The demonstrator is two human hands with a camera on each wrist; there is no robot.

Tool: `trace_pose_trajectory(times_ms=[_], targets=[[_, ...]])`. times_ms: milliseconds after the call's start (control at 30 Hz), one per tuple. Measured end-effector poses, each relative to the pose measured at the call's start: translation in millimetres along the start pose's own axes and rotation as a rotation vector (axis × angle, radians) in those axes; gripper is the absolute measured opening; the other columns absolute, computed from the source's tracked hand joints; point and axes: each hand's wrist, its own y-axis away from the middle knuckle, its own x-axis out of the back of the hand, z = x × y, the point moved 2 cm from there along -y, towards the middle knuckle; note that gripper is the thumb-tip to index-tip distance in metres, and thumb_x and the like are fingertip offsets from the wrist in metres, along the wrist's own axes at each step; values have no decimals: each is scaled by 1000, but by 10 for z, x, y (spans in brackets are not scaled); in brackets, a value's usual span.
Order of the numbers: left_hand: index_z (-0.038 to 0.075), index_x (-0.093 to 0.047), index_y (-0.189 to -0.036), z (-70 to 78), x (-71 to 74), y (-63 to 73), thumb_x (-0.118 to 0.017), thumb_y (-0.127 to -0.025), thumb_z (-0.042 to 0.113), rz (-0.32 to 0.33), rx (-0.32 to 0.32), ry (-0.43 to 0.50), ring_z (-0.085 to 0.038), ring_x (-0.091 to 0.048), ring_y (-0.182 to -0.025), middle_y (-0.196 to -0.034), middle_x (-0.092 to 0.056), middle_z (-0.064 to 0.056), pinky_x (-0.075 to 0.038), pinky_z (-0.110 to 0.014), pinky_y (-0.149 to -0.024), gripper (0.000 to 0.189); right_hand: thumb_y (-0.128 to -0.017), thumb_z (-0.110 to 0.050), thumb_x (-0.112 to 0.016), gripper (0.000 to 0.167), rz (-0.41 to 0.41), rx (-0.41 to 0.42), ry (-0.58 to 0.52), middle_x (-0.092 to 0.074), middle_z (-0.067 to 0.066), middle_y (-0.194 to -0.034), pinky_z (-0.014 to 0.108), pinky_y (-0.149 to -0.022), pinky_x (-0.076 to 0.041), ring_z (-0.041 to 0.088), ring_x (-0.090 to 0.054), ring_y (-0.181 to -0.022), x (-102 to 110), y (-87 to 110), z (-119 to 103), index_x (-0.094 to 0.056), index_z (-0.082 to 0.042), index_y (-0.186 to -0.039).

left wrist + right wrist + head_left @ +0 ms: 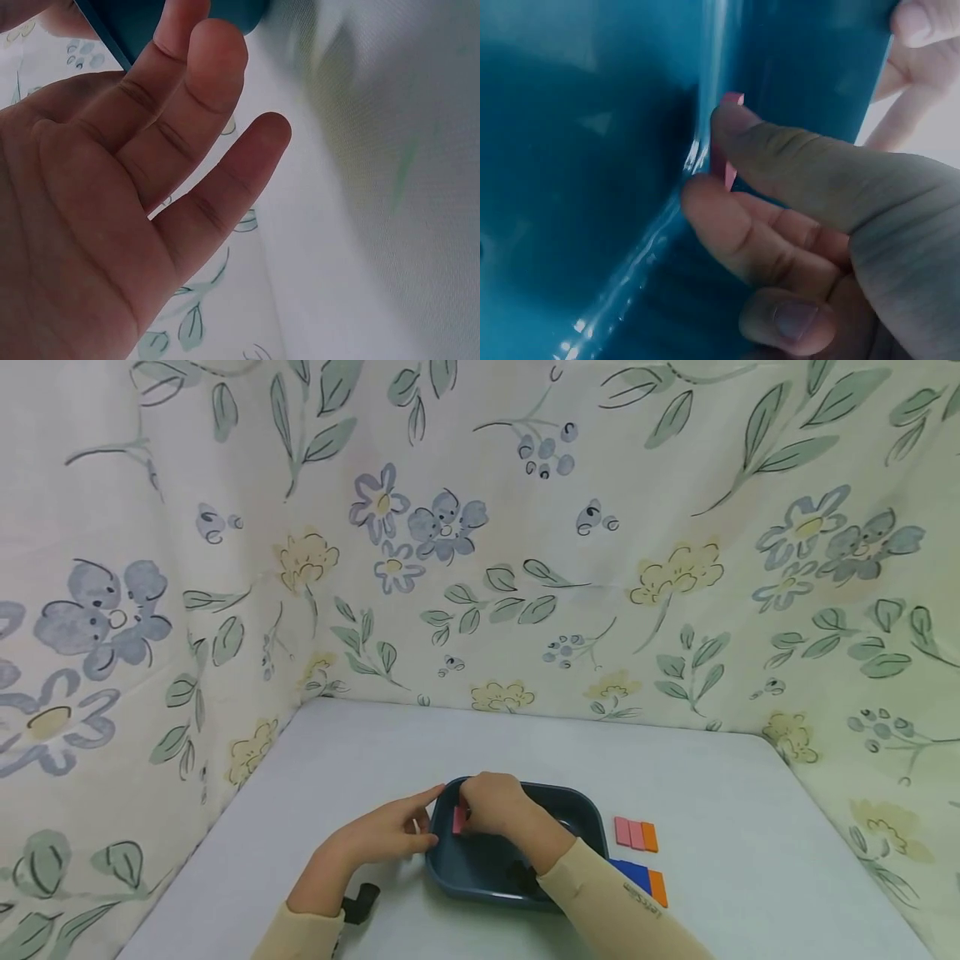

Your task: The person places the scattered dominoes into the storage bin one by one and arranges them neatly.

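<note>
A dark teal tray [480,870] with rounded corners sits on the white table. My right hand [497,806] reaches inside it near the left wall. Between thumb and fingertips it pinches a small flat pink tile [730,174], held close to the seam where the tray's floor meets its wall. At the tray's left rim is my left hand [381,835], its index finger and thumb touching the edge. The left hand's other fingers extend loosely in the left wrist view, with nothing in the palm.
Right of the tray, two pink tiles [629,832] and an orange tile [649,837] lie in a row. Nearer, blue tiles [634,874] adjoin another orange tile [657,888], partly hidden by the tray and right sleeve. Floral cloth [510,568] hangs behind the table.
</note>
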Motion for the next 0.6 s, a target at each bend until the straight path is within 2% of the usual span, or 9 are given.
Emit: trace_pose_trajectory(times_ms=[300, 600], targets=[[11, -26, -160, 1, 1, 2, -65, -98, 22, 2, -4, 0, -16, -60, -73, -96, -59, 0, -49, -32, -64, 74, -78, -33, -86, 22, -1, 10, 60, -55, -10, -63, 28, -57, -46, 9, -52, -60, -27, -66, -61, -69, -19, -74], [12, -27, -160, -17, 7, 8, -66, -98, 24, -1, 1, 8, -17, -60, -73, -96, -60, 0, -48, -33, -63, 74, -82, -33, -82, 23, -39, -6, 79, -54, -8, -62, 28, -57, -46, 10, -52, -60, -76, -90, -76, -68, -18, -74]])
